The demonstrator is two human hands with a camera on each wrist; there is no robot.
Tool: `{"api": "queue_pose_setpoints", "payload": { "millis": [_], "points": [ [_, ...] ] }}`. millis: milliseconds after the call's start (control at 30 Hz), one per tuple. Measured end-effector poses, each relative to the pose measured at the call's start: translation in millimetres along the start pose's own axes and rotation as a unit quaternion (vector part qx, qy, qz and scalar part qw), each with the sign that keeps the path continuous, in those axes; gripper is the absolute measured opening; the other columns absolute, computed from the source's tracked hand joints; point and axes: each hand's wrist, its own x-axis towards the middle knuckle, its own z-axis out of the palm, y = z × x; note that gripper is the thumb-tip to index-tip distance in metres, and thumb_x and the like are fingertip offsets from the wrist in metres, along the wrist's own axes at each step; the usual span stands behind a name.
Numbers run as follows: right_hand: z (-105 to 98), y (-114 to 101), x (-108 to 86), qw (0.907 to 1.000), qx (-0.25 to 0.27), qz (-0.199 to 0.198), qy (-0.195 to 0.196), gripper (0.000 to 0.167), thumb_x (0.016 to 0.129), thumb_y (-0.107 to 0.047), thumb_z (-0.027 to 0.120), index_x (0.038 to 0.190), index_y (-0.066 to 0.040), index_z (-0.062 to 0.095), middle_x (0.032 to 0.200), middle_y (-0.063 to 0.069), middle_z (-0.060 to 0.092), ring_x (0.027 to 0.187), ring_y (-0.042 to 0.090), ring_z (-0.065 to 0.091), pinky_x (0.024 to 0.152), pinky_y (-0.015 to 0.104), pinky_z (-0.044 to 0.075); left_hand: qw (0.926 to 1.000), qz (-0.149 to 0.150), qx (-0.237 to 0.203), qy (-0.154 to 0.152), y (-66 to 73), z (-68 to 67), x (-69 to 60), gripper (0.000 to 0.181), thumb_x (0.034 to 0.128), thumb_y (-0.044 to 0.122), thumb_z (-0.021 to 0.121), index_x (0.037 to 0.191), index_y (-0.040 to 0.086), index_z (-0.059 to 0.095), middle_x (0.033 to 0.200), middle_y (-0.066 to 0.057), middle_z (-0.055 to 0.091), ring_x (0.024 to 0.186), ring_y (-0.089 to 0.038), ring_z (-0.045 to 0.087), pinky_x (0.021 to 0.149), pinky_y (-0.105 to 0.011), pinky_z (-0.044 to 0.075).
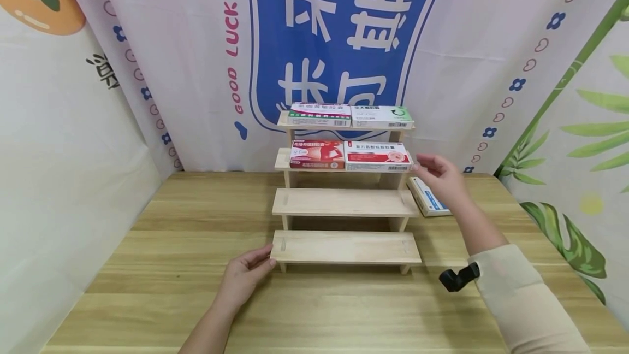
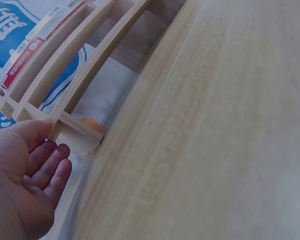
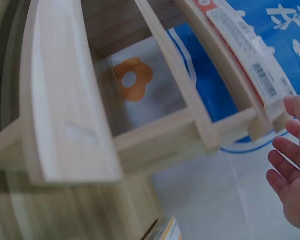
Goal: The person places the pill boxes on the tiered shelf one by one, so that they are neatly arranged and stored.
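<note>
A four-tier wooden display rack (image 1: 344, 202) stands on the table. My left hand (image 1: 245, 275) holds the left end of its lowest board, thumb at the front corner; in the left wrist view the other visible fingers of that hand (image 2: 20, 175) curl loosely below the board. My right hand (image 1: 444, 182) is at the right end of the second tier from the top, its fingertips at the end of a white-and-red medicine box (image 1: 377, 156). Whether they touch it is hard to tell. Left of that box lies a red-and-white medicine box (image 1: 316, 154).
On the top tier lie a white-and-green medicine box (image 1: 380, 117) and a white box with a green band (image 1: 319, 114). A white-and-blue box (image 1: 428, 196) lies on the table (image 1: 196, 223) to the rack's right, partly behind my right hand. A printed cloth (image 1: 196, 70) hangs behind.
</note>
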Motion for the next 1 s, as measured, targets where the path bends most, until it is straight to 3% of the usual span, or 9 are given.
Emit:
{"api": "queue_pose_setpoints", "payload": {
  "millis": [333,567,833,1000],
  "points": [
    [-8,62,-12.3,0.9968,-0.071,0.036,0.013,0.064,0.099,-0.041,0.055,0.143,0.004,0.041,0.148,0.031,0.039,0.137,0.048,0.035,0.115,0.062,0.03,1.0,-0.002,0.004,-0.003,0.0,-1.2,0.4,0.04,0.0873,0.013,0.073,0.124,-0.001,0.064,0.131,-0.016,0.063,0.117,-0.03,0.064,0.092,-0.022,0.057],
    [1,100,-15.1,0.9818,-0.157,0.107,0.001,0.08,0.095,-0.051,0.056,0.149,0.003,0.031,0.151,0.037,0.027,0.138,0.054,0.027,0.114,0.067,0.025,1.0,-0.003,0.003,-0.002,-0.3,-1.0,1.1,0.04,0.0871,0.013,0.074,0.123,-0.001,0.064,0.131,-0.016,0.064,0.117,-0.029,0.064,0.092,-0.022,0.057],
    [13,121,-17.4,0.9659,-0.203,0.161,0.016,0.092,0.092,-0.056,0.058,0.15,0.006,0.025,0.15,0.04,0.022,0.136,0.055,0.027,0.114,0.065,0.027,1.0,0.0,0.001,-0.005,-0.1,-1.9,0.4,0.04,0.0873,0.014,0.074,0.124,0.0,0.064,0.131,-0.016,0.063,0.116,-0.028,0.065,0.092,-0.021,0.056],
    [19,125,-19.4,0.962,-0.209,0.175,0.021,0.093,0.091,-0.054,0.059,0.15,0.007,0.023,0.148,0.042,0.023,0.134,0.055,0.03,0.114,0.063,0.03,1.0,0.002,0.0,-0.008,0.0,-2.2,-0.1,0.041,0.0878,0.014,0.073,0.124,-0.001,0.064,0.132,-0.015,0.063,0.117,-0.029,0.064,0.092,-0.022,0.056]
  ]
}}
